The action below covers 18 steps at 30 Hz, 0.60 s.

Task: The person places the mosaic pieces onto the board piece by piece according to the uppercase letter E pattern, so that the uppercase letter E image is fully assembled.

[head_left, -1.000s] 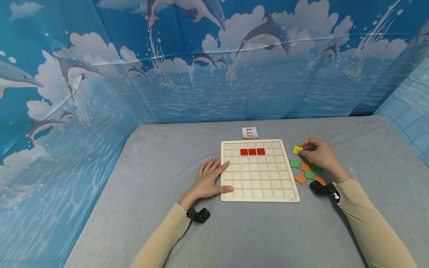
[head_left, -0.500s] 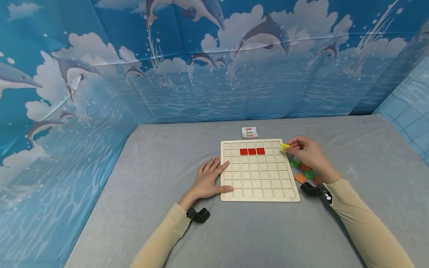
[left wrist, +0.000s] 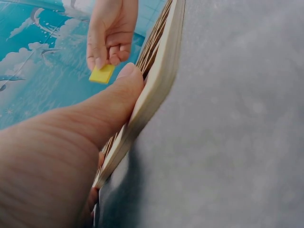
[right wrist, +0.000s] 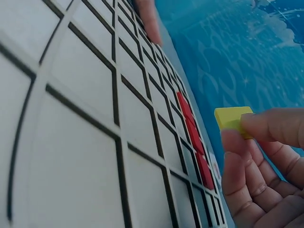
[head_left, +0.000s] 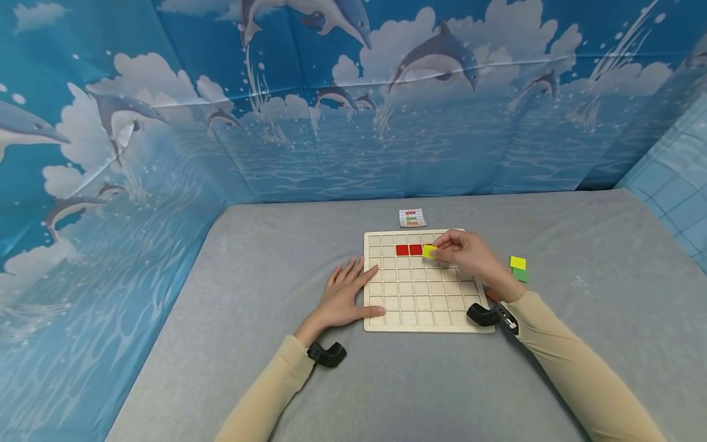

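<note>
A pale wooden grid board [head_left: 425,307] lies on the grey table. Its second row holds red tiles [head_left: 409,250]. My right hand [head_left: 439,250] pinches a yellow tile [head_left: 429,251] just above that row, over the right end of the reds. The right wrist view shows the yellow tile [right wrist: 230,118] between thumb and fingers [right wrist: 270,128], hovering above the red tiles [right wrist: 190,123]. My left hand [head_left: 359,282] rests flat against the board's left edge, its thumb [left wrist: 118,95] lying on the board's edge [left wrist: 159,80].
A second yellow tile [head_left: 517,263] and a green tile [head_left: 520,275] lie on the table right of the board. A small pattern card [head_left: 412,218] sits behind the board. A blue dolphin-print backdrop [head_left: 353,110] walls in the table.
My right hand carried the yellow tile leftwards from the loose tiles beside the board to over the red row. The left hand stayed put.
</note>
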Each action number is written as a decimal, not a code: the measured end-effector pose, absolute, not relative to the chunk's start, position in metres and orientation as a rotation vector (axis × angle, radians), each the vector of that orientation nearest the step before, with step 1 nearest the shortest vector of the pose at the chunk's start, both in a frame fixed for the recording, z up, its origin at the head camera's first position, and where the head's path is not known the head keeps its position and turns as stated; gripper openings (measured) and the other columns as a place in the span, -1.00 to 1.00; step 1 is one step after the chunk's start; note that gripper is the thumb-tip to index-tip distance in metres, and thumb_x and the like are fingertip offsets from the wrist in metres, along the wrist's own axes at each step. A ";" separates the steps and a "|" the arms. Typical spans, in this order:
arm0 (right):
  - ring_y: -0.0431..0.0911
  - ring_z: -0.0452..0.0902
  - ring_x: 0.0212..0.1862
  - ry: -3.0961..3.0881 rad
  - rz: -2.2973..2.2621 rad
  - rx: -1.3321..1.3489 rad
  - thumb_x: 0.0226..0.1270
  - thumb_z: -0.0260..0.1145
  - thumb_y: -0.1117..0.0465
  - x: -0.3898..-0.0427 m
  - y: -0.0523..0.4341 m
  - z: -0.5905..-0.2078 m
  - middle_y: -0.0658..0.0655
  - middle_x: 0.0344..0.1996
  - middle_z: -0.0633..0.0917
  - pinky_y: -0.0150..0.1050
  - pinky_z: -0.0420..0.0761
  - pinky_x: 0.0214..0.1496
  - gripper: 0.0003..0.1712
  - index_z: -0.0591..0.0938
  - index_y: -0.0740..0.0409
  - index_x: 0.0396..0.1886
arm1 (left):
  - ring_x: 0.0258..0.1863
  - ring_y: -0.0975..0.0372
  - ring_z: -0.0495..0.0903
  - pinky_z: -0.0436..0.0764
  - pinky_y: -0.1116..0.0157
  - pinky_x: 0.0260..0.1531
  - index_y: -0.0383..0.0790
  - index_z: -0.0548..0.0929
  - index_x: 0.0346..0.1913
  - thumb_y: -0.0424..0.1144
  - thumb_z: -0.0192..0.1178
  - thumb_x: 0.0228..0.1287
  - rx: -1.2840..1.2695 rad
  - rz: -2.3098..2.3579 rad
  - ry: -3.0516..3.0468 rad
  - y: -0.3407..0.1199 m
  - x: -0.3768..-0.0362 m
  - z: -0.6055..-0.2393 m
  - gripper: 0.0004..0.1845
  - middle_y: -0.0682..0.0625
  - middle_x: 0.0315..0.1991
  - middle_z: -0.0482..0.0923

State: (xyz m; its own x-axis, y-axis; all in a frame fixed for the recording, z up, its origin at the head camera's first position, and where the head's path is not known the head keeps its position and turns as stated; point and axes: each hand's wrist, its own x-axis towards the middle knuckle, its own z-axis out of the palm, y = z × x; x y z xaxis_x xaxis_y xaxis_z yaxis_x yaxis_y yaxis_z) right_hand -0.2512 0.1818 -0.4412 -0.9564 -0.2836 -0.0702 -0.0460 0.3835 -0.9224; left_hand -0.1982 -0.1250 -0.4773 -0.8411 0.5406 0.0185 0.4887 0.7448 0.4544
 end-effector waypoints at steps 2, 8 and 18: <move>0.07 0.60 -0.30 2.443 -1.577 -0.321 0.29 0.32 0.23 -0.252 0.176 -0.442 0.20 -0.32 0.65 -0.20 0.58 -0.27 -0.75 0.59 0.30 -0.12 | 0.46 0.10 -0.31 -0.32 0.04 0.34 0.06 0.04 0.51 0.27 0.19 0.16 0.836 0.692 2.827 -0.125 -0.198 -0.477 -0.07 -0.08 0.51 -0.22; 0.01 0.62 -0.37 2.528 -1.493 -0.401 0.24 0.36 0.24 -0.252 0.158 -0.442 0.13 -0.41 0.69 -0.22 0.54 -0.31 -0.83 0.67 0.24 -0.23 | 0.46 0.09 -0.31 -0.31 0.02 0.34 0.06 0.06 0.51 0.27 0.19 0.16 0.835 0.699 2.827 -0.125 -0.198 -0.477 -0.07 -0.10 0.50 -0.21; -0.06 0.63 -0.45 2.608 -1.413 -0.509 0.23 0.35 0.33 -0.252 0.136 -0.444 0.06 -0.48 0.69 -0.19 0.57 -0.37 -0.93 0.71 0.23 -0.31 | 0.46 0.09 -0.30 -0.30 0.02 0.34 0.04 0.07 0.50 0.29 0.19 0.15 0.825 0.688 2.835 -0.124 -0.198 -0.476 -0.07 -0.09 0.50 -0.21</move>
State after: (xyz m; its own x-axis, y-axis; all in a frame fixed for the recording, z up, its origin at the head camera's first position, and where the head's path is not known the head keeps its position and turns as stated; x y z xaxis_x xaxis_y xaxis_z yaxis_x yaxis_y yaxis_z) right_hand -0.2515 0.1357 -0.4438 -0.9343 -0.3536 0.0445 -0.2303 0.5039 -0.8325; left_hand -0.1975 -0.1242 -0.4759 -0.8464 0.5322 0.0204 0.4824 0.7498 0.4528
